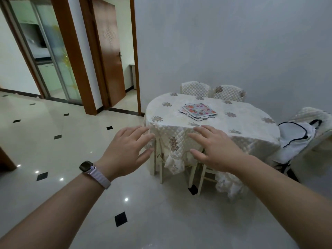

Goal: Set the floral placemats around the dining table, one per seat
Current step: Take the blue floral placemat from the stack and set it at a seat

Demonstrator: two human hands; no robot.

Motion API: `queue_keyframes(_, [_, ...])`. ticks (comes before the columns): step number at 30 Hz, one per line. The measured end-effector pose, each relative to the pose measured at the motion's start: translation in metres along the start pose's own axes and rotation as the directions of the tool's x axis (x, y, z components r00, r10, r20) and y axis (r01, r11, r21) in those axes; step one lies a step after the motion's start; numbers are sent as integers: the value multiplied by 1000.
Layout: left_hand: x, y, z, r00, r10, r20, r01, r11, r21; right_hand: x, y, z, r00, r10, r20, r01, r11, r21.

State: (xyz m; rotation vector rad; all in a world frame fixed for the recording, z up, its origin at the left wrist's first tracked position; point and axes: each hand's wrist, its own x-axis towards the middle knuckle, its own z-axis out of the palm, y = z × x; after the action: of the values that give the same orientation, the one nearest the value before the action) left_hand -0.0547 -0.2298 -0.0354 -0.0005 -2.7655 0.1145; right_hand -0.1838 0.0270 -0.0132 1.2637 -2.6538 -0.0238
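Note:
A stack of floral placemats (198,109) lies near the middle of the oval dining table (248,126), which wears a cream quilted cloth with flower motifs. I stand some way back from the table's near end. My left hand (125,151), with a watch on its wrist, is stretched forward with fingers spread and holds nothing. My right hand (215,148) is held out the same way, empty, in front of the table's near edge. Both hands are well short of the stack.
Two cushioned chairs (212,89) stand at the table's far side against the wall. Another chair (309,123) at the right carries a white bag with black trim. Chair legs show under the near cloth edge. Glossy tiled floor spreads to the left, toward a wooden door (109,51).

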Motion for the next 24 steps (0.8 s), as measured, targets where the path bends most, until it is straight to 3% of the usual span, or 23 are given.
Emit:
queue_keyframes(10, [23,-86,39,999,-36,15,36,999,-27,104,-34,31,998,-63,4,63,996,59])
queue_keyframes(24, [141,-188,130,988,-127,89,122,991,56,287,27,120,991,-124,54,114,980,165])
